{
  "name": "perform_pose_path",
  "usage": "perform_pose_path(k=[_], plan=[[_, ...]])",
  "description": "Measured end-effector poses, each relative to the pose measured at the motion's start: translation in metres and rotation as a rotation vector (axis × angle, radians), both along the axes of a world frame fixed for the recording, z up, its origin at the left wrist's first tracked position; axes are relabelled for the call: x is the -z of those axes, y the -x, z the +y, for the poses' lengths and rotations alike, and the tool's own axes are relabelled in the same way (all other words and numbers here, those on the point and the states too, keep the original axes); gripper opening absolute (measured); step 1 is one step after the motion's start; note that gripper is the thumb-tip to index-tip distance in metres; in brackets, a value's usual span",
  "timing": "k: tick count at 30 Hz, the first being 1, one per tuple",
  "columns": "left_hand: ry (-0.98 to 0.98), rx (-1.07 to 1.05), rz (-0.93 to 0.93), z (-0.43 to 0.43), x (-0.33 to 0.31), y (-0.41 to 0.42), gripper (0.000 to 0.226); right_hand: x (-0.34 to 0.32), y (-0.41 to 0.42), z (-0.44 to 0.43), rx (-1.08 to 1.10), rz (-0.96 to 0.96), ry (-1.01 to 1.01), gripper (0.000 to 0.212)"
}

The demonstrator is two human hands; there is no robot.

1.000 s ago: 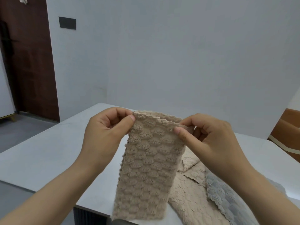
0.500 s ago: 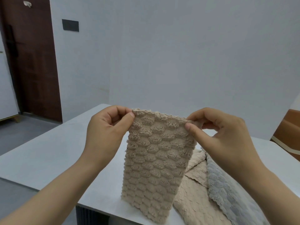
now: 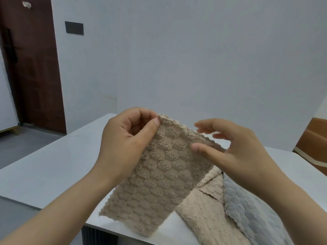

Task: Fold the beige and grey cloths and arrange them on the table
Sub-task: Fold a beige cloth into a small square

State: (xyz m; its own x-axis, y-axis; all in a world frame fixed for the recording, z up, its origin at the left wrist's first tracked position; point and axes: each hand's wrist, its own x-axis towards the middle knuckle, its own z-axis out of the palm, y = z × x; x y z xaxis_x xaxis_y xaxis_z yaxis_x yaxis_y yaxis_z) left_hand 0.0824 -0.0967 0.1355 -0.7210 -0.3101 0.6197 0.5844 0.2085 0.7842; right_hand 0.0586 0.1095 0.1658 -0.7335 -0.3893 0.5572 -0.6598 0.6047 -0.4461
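A folded beige cloth (image 3: 159, 183) with a bumpy scale pattern hangs tilted above the table's near edge. My left hand (image 3: 123, 144) pinches its top left corner between thumb and fingers. My right hand (image 3: 238, 156) is at the cloth's upper right edge, its fingers spread and blurred. The thumb lies against the front of the cloth without a clear grip. Under my right forearm a second beige cloth (image 3: 203, 213) lies flat on the table, and a grey cloth (image 3: 247, 209) lies beside it on the right.
The pale grey table (image 3: 53, 165) stretches to the left and back toward a white wall. A dark wooden door (image 3: 35, 68) stands at the far left. A brown piece of furniture (image 3: 315, 138) shows at the right edge.
My right hand has let go of its pinch on the top right corner and spread its fingers. The cloth's right side has dropped, so it now hangs slanted.
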Motion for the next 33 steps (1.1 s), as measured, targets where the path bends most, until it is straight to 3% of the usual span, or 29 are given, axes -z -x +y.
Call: perform_pose_path(k=[3, 8, 12, 18, 25, 33], plan=[[0.089, 0.046, 0.013, 0.009, -0.004, -0.006, 0.005, -0.002, -0.003, -0.008, -0.041, 0.011, -0.02, 0.038], [0.158, 0.092, 0.008, 0.019, -0.005, -0.012, 0.008, -0.005, -0.007, -0.012, -0.162, -0.015, 0.086, 0.003], [0.119, 0.16, -0.079, 0.019, 0.007, -0.017, 0.019, -0.003, -0.005, -0.005, -0.148, 0.004, 0.113, 0.005], [0.1, 0.135, -0.11, 0.028, 0.019, -0.017, 0.017, -0.001, -0.005, 0.001, -0.171, -0.073, 0.12, 0.005], [0.143, 0.181, -0.115, 0.037, 0.021, -0.016, 0.011, -0.002, -0.005, 0.006, -0.124, 0.015, 0.19, 0.009], [0.251, 0.194, -0.245, 0.03, 0.045, -0.016, 0.014, -0.004, -0.001, 0.017, -0.046, 0.043, 0.279, 0.009]])
